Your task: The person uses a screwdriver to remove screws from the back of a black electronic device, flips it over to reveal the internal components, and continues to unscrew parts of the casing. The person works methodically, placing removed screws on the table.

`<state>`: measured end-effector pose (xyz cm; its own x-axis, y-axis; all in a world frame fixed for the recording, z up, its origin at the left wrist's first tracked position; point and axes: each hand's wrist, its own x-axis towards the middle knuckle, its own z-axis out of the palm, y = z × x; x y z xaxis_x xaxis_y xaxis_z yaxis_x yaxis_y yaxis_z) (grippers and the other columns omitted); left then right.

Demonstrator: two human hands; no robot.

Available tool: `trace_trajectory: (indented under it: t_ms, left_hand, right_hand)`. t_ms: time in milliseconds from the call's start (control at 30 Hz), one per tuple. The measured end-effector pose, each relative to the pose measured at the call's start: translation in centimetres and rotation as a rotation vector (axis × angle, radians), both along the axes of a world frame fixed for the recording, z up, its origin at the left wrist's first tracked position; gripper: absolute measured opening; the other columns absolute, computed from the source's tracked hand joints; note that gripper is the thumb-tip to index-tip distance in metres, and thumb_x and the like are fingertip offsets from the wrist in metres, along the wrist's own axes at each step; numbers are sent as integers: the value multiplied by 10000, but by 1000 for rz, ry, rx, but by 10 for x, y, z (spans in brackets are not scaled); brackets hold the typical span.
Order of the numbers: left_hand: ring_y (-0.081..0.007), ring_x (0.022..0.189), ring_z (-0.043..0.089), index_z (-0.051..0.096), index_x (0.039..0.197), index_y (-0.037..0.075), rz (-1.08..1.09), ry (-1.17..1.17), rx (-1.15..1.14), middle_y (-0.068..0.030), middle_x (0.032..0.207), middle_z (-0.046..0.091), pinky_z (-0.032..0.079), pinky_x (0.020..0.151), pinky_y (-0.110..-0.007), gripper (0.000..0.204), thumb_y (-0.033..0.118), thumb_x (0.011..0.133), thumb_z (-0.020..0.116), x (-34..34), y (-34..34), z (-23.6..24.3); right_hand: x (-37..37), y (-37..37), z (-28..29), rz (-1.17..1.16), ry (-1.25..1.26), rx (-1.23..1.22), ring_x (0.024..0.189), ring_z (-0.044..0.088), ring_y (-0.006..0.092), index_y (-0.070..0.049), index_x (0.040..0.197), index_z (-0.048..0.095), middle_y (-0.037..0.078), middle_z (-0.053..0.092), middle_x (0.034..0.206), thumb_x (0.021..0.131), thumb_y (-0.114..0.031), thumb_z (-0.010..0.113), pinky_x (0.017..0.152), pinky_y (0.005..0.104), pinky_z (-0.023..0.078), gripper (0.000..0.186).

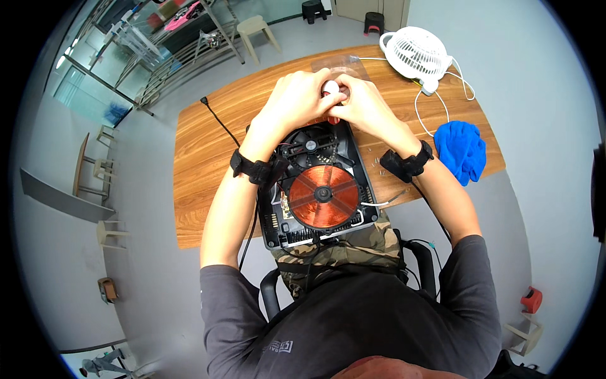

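My two hands meet above the far end of an opened induction cooker. Between them is a small red-and-white object (330, 88) with a rounded white top; the fingers hide most of it, so I cannot tell its kind. My left hand (297, 95) is closed on it from the left, and my right hand (361, 103) closes on it from the right. Below them lies the induction cooker (268, 235), its near end at my lap. Its round copper coil (323, 180) faces up, with a black cooling fan (310, 146) beyond it. A white wire (377, 204) sticks out beside the coil.
Small screws (379, 167) lie on the wooden table (208, 177) right of the cooker. A blue cloth (459, 151) and a white fan (416, 54) with its cord stand farther right. Clear plastic (344, 63) lies behind my hands, a black cable (218, 118) at left.
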<state>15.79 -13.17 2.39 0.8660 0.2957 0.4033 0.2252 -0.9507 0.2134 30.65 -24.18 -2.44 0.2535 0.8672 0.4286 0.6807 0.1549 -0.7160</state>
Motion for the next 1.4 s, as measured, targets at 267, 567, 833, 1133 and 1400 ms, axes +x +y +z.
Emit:
trace_trajectory:
  t_ms: [267, 567, 833, 1133, 1400]
  left_hand:
    - [-375, 780, 716, 703, 1014, 60, 28, -42, -11, -152, 789, 731, 558, 719, -460, 408, 457, 921, 722, 1, -4, 1]
    - [-377, 778, 717, 721, 965, 60, 63, 10, -36, -154, 773, 726, 560, 720, -456, 449, 508, 924, 728, -5, 2, -2]
    - [-408, 824, 738, 724, 1083, 70, 190, 72, -6, -211, 815, 744, 589, 768, -503, 553, 598, 930, 668, 7, -9, -2]
    - [-398, 812, 725, 694, 1055, 60, 5, 55, -129, -181, 825, 738, 560, 734, -473, 406, 439, 913, 727, -13, -2, 1]
    - [-404, 758, 718, 734, 898, 41, 92, 80, -33, -198, 757, 717, 564, 705, -493, 548, 588, 895, 718, 1, 2, 3]
  right_hand:
    - [5, 3, -2, 28, 28, -93, 797, 743, 380, 35, 979, 687, 215, 740, 811, 808, -161, 760, 725, 448, 569, 270]
    - [-1, 4, -9, 53, 133, -58, 878, 748, 327, 52, 1013, 679, 232, 741, 927, 797, -206, 802, 792, 427, 561, 358]
    - [-5, -7, 1, 59, 150, -64, 914, 758, 304, 67, 1103, 655, 224, 752, 989, 784, -163, 820, 801, 390, 581, 427]
    - [-8, -10, -2, 46, 78, -158, 993, 761, 294, 81, 1203, 636, 223, 762, 1025, 816, -152, 787, 846, 406, 585, 477]
    - [-8, -4, -9, 28, 193, 29, 942, 766, 313, 25, 1196, 662, 219, 759, 1016, 785, -152, 828, 834, 382, 589, 478]
